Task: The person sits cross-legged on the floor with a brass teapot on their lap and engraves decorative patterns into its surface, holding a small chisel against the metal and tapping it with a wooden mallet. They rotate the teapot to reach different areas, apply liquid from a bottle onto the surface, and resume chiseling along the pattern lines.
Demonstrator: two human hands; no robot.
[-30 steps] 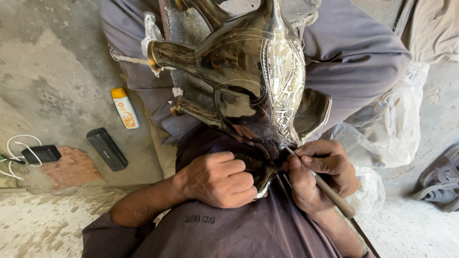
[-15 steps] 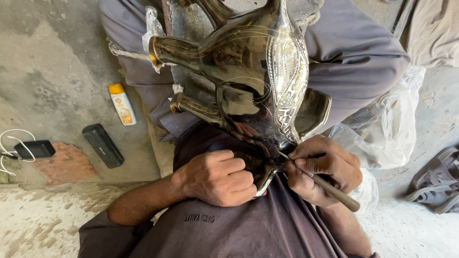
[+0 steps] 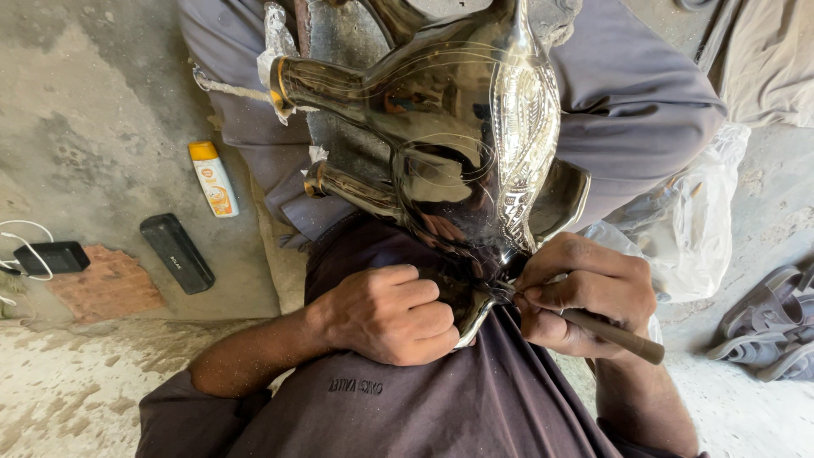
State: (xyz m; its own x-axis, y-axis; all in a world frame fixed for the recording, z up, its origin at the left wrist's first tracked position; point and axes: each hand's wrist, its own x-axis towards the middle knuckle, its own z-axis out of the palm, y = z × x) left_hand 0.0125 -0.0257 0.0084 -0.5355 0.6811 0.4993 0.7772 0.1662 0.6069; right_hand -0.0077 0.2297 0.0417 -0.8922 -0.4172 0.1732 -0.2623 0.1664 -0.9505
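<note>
A shiny dark metal figure [image 3: 458, 144] with tubular legs and an engraved band lies across my lap. My left hand [image 3: 386, 314] is closed around its lower end, holding it against my dark shirt. My right hand [image 3: 585, 293] grips a slim engraving tool with a wooden handle [image 3: 615, 335]. Its tip rests on the metal near the lower end of the engraved band. The tip itself is hidden behind my fingers.
On the concrete floor to the left lie a small yellow-capped tube [image 3: 212, 178], a black oblong case [image 3: 176, 253] and a black charger with a white cable [image 3: 47, 257]. A clear plastic bag [image 3: 699, 229] and grey sandals [image 3: 772, 331] lie to the right.
The view has shifted slightly. My right hand has moved a little along the metal with the tool; my left hand keeps its hold.
</note>
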